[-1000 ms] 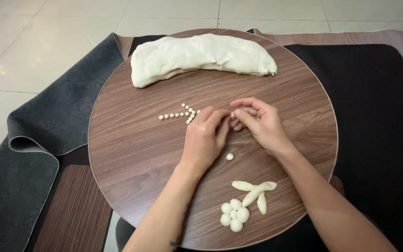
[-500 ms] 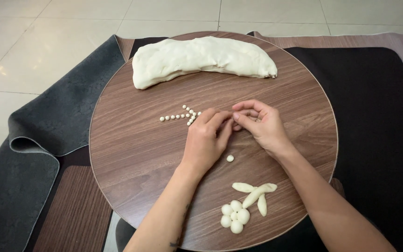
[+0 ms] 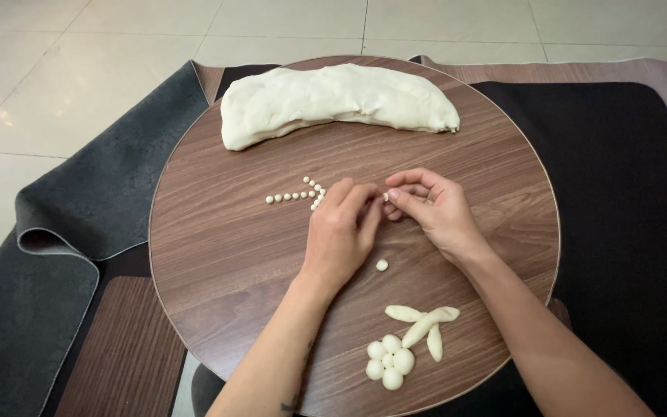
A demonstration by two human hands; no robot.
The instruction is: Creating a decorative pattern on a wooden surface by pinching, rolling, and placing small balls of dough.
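Small white dough bit (image 3: 386,197): pinched between fingertips of both hands, raised off the board. One loose dough ball (image 3: 381,265) lies below the fingers, near them, untouched.

Round wooden table (image 3: 218,262), seen from above. Left hand (image 3: 341,232) and right hand (image 3: 434,208) meet near the table's middle, fingertips pinching a tiny dough bit (image 3: 386,197) between them. Just left of the hands, a line of small dough beads (image 3: 296,194) forms an arrow shape. Long dough loaf (image 3: 333,100) lies along the far edge. One loose dough ball (image 3: 381,265) sits below the hands. Near the near edge: a cluster of dough balls (image 3: 390,361) with three elongated dough pieces (image 3: 424,324) touching above it.
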